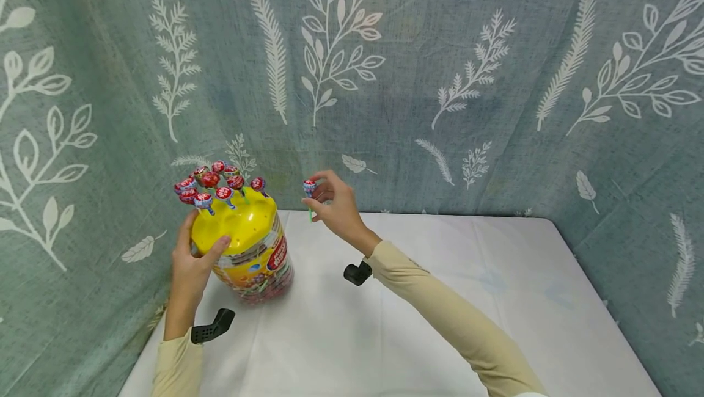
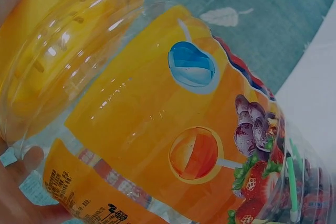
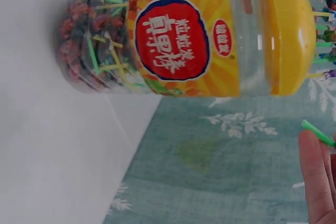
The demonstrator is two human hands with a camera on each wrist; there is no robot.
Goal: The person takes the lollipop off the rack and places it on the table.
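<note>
A clear candy jar [image 1: 258, 272] with a yellow fruit label stands on the table at the left in the head view. Several wrapped lollipops [image 1: 209, 179] stick up from its yellow lid [image 1: 247, 226]. My left hand [image 1: 189, 269] grips the jar at the lid, thumb over the top edge and fingers around the far side. To the right of the jar, my right hand [image 1: 342, 206] pinches one lollipop [image 1: 310, 188] in the air, wrapped head up. Its green stick [image 3: 316, 131] points past my fingers in the right wrist view. More lollipops [image 3: 86, 35] lie inside the jar.
The table [image 1: 440, 299] has a white cover and extends to the right of the jar. A grey-green curtain [image 1: 396, 79] with white leaf patterns hangs behind and at both sides. Black wrist cameras [image 1: 357, 273] sit by both sleeves.
</note>
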